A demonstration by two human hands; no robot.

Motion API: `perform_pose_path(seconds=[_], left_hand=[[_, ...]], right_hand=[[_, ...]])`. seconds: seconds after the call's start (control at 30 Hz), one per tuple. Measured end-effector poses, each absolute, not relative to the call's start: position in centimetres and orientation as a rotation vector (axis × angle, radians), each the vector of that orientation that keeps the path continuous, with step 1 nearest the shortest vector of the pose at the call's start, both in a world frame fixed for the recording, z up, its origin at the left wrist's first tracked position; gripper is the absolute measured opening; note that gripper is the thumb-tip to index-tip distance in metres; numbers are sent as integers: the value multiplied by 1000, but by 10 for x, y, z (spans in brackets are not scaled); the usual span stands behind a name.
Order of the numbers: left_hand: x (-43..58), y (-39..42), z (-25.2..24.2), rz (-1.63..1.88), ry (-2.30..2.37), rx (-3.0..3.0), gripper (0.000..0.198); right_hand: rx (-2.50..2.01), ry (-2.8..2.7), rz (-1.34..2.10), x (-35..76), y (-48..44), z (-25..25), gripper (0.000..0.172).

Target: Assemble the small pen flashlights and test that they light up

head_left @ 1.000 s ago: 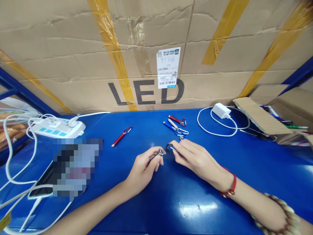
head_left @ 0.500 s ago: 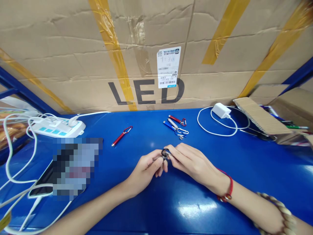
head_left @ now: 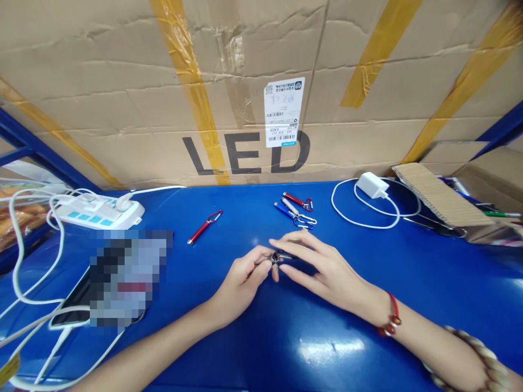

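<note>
Over the blue table, my left hand pinches the end of a small dark keychain flashlight. My right hand meets it from the right, thumb and a finger closed on the clip end of the same flashlight while the other fingers stretch out. Behind my hands lie a red keychain flashlight and a small cluster of red, silver and blue keychain flashlights.
A big cardboard box marked LED walls off the back. A white power strip with cables is at left, a phone near it. A white charger with coiled cable and corrugated cardboard sit at right.
My hands came together from slightly apart. The black ring held by my right hand now meets the flashlight end in my left, and my right fingers have spread out.
</note>
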State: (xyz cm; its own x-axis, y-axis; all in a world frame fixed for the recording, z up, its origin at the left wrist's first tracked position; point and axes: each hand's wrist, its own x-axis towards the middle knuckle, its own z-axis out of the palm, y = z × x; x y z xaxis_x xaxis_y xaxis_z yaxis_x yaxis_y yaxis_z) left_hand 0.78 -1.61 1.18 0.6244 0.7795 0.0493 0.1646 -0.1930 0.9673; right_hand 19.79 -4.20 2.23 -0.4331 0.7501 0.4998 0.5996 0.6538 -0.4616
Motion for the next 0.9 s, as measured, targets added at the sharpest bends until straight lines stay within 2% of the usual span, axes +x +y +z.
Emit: perform_pose_path(seconds=[0.13, 0.6, 0.77, 0.9], left_hand=[[8, -17, 16, 641, 801, 1806, 22], [8, -19, 14, 593, 783, 1772, 18], [9, -18, 16, 585, 820, 1778, 23], [9, -17, 15, 609, 836, 1777, 20]], right_hand=[[-946, -2059, 366, 199, -42, 19, 26], [-992, -2013, 515, 204, -37, 20, 20], [-1023, -2161, 494, 208, -38, 26, 23], [-1127, -2345, 288, 205, -42, 28, 30]])
